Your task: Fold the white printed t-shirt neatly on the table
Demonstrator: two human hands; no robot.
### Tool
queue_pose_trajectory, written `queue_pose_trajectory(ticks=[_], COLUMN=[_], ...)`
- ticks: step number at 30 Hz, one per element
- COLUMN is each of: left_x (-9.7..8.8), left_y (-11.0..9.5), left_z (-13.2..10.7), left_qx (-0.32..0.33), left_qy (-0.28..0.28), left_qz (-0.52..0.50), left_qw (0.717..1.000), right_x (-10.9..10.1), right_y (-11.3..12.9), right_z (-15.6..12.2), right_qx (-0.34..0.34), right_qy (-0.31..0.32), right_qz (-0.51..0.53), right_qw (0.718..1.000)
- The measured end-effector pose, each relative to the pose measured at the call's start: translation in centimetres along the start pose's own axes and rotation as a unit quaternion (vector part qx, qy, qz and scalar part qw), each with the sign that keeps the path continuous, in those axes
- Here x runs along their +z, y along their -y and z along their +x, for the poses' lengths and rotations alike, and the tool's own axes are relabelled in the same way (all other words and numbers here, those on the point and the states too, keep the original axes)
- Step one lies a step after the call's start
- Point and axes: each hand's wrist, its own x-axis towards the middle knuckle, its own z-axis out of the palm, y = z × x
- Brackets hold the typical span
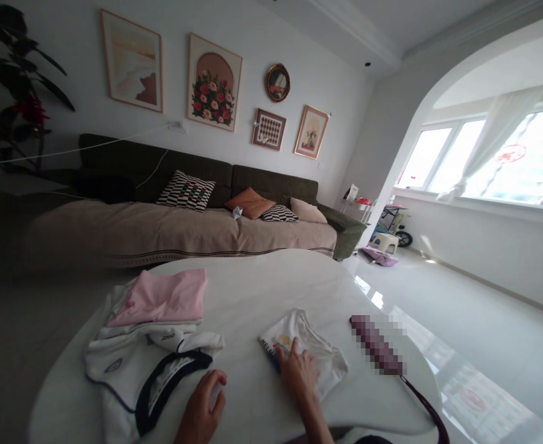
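My right hand (298, 372) lies flat, fingers stretched out, on a small folded white garment with a colourful print (315, 351) near the front right of a white round table (253, 290). My left hand (203, 407) rests on the table beside it, fingers curled loosely with nothing visibly in them, just right of a white garment with dark blue trim (160, 379). That garment belongs to a loose pile at the left, topped by a folded pink cloth (163, 296).
A blurred-out dark object with a dark red cord (377, 345) lies on the table's right side. Behind the table stands a long sofa (183, 228) with several cushions. A plant (12, 92) is at far left, and bright windows (498, 154) at right.
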Motion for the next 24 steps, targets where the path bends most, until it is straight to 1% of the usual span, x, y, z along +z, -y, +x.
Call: queue_pose_trajectory(ticks=[2,3,4,6,9,11,13,14,15,17,18,19,21,24], left_x=[-0.1,-0.1,-0.1,-0.2,-0.2,-0.2,-0.2,-0.3,-0.3,-0.3,-0.3,-0.3,-0.2,-0.2], left_y=[-0.2,-0.2,-0.3,-0.5,-0.6,-0.7,-0.8,-0.8,-0.9,-0.9,-0.9,-0.9,-0.8,-0.8], left_z=[-0.1,-0.1,-0.1,-0.2,-0.2,-0.2,-0.2,-0.2,-0.1,-0.1,-0.1,-0.1,-0.1,-0.1], left_qx=[0.007,0.009,0.011,0.015,0.016,0.018,0.022,0.025,0.027,0.029,0.030,0.032,0.037,0.051], left_qy=[0.002,0.003,0.004,0.007,0.013,0.013,0.016,0.017,0.019,0.021,0.023,0.024,0.025,0.027], left_qz=[0.003,0.005,0.008,0.014,0.021,0.022,0.023,0.024,0.026,0.033,0.037,0.040,0.046,0.058], left_qw=[1.000,1.000,1.000,1.000,1.000,1.000,0.999,0.999,0.999,0.999,0.999,0.998,0.998,0.997], right_x=[1.9,2.5,2.8,2.8,1.5,0.1,-1.4,-2.0,-2.5,-2.8,-2.4,-1.6,0.9,5.4], right_y=[1.9,2.5,2.7,2.1,-0.7,-3.4,-6.0,-7.0,-7.7,-8.1,-7.8,-7.2,-5.5,-3.2], right_z=[-1.1,-1.3,-1.2,-0.8,0.0,0.4,0.7,0.8,0.9,0.7,0.3,-0.3,-1.8,-3.6], right_qx=[0.031,0.027,0.014,-0.039,-0.149,-0.228,-0.275,-0.277,-0.267,-0.215,-0.180,-0.147,-0.098,-0.083], right_qy=[-0.029,-0.040,-0.045,-0.026,0.048,0.114,0.166,0.175,0.170,0.126,0.092,0.058,0.001,-0.049], right_qz=[0.003,0.001,0.003,0.022,0.049,0.061,0.059,0.049,0.035,0.013,0.011,0.012,0.014,-0.014], right_qw=[0.999,0.999,0.999,0.999,0.986,0.965,0.945,0.943,0.948,0.969,0.979,0.987,0.995,0.995])
